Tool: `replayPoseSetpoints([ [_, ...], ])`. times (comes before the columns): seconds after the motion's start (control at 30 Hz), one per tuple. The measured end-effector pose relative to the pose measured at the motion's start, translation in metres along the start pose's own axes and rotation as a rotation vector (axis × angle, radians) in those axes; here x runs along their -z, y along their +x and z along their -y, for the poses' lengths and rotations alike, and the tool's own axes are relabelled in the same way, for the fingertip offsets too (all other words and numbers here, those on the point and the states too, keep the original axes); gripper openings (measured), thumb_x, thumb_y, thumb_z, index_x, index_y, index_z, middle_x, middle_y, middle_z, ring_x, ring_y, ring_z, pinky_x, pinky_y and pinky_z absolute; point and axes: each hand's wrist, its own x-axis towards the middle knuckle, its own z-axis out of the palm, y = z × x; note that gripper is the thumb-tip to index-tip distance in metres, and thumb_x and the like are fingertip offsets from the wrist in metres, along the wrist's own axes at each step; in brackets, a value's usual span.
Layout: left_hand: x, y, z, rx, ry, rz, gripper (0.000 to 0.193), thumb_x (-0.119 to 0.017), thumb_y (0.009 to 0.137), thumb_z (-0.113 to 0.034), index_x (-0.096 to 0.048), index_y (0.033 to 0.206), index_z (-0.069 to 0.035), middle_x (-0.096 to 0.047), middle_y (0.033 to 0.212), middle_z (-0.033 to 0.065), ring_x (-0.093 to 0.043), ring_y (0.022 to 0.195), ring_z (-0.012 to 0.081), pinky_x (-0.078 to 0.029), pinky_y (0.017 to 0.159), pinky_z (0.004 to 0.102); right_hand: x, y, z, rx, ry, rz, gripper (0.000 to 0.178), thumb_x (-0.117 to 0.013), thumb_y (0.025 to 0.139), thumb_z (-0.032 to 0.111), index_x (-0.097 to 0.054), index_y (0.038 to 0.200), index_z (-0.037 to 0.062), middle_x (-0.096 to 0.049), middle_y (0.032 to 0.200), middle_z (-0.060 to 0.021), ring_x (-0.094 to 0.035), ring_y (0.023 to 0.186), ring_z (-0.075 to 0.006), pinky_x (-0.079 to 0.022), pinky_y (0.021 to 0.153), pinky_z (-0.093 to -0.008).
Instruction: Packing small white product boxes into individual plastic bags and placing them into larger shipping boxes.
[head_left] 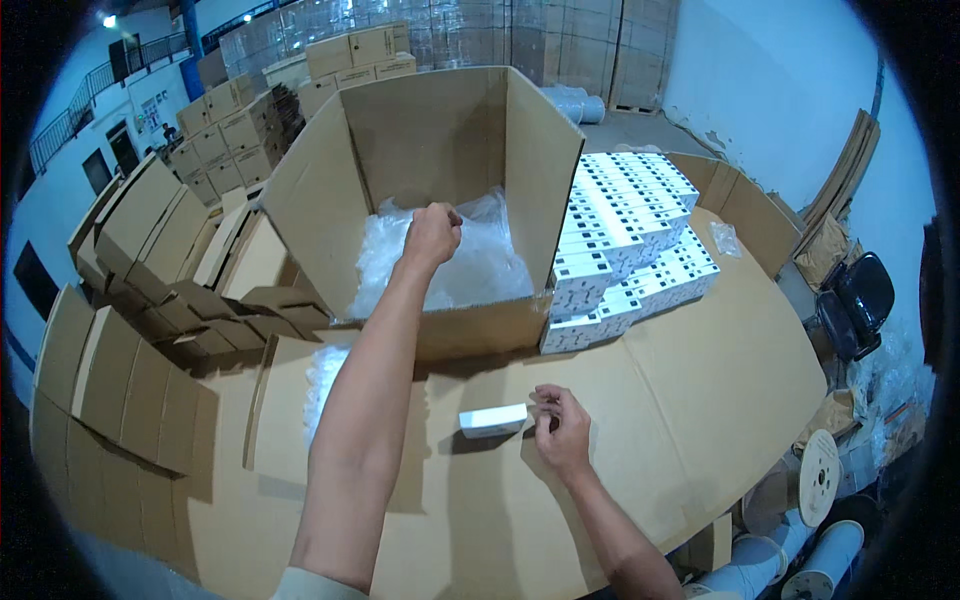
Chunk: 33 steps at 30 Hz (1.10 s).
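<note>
My left hand (433, 237) reaches into a large open cardboard box (420, 140), over a heap of clear plastic bags (480, 260). Its fingers are curled together, and whatever they pinch is hidden. On the brown table, a small white box (493, 420) lies just left of my right hand (563, 430). That hand is bent with a gap between thumb and fingers, nothing visible in it. Its fingertips are close to the small box's right end; whether they touch it I cannot tell.
Stacked white boxes (630, 240) stand right of the large carton. Folded cardboard boxes (130, 400) line the left side, and more plastic bags (325, 385) lie in a shallow carton beside my left forearm. A black chair (857, 305) and cable spools (820, 470) stand beyond the table's right edge.
</note>
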Motion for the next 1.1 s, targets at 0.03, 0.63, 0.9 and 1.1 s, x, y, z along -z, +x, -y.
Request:
replayPoseSetpoints([
  [0.03,-0.003,0.012,0.008,-0.025,0.092,0.035,0.018,-0.066,0.081,-0.004,-0.076,0.096,-0.002,-0.074,0.096,0.0212,-0.073,0.093,0.0345,-0.056,0.084,0.0416,-0.001,0.000,0.001,0.009,0.004,-0.005,0.036,-0.047,0.080,-0.012,-0.061,0.113,-0.0057,-0.067,0.107,-0.0186,-0.072,0.097,-0.0271,-0.060,0.086,-0.0348],
  [0.63,-0.065,0.069,0.021,-0.341,0.478,0.691,0.043,-0.076,0.081,-0.044,-0.078,0.103,-0.008,-0.075,0.102,0.0157,-0.070,0.097,0.0367,-0.053,0.092,0.0445,-0.006,0.002,0.007,0.028,-0.056,0.014,0.039,-0.051,0.078,-0.010,-0.059,0.115,-0.0012,-0.067,0.109,-0.0182,-0.070,0.097,-0.0317,-0.059,0.088,-0.0396],
  [0.9,-0.027,0.062,-0.002,-0.128,0.041,0.369,0.033,-0.082,0.082,-0.027,-0.073,0.094,0.001,-0.074,0.087,0.0191,-0.071,0.079,0.0298,-0.054,0.072,0.0415,-0.001,0.001,0.003,0.002,-0.043,-0.006,0.038,-0.051,0.078,-0.010,-0.060,0.114,-0.0012,-0.067,0.108,-0.0180,-0.070,0.096,-0.0313,-0.059,0.087,-0.0388],
  [1.1,-0.014,0.060,0.000,-0.220,-0.112,0.270,0.028,-0.084,0.079,-0.017,-0.071,0.093,0.003,-0.073,0.087,0.0198,-0.070,0.083,0.0295,-0.054,0.077,0.0407,-0.002,0.001,0.004,-0.019,-0.015,-0.010,0.037,-0.050,0.079,-0.009,-0.060,0.114,-0.0008,-0.067,0.107,-0.0178,-0.070,0.096,-0.0308,-0.059,0.087,-0.0388],
])
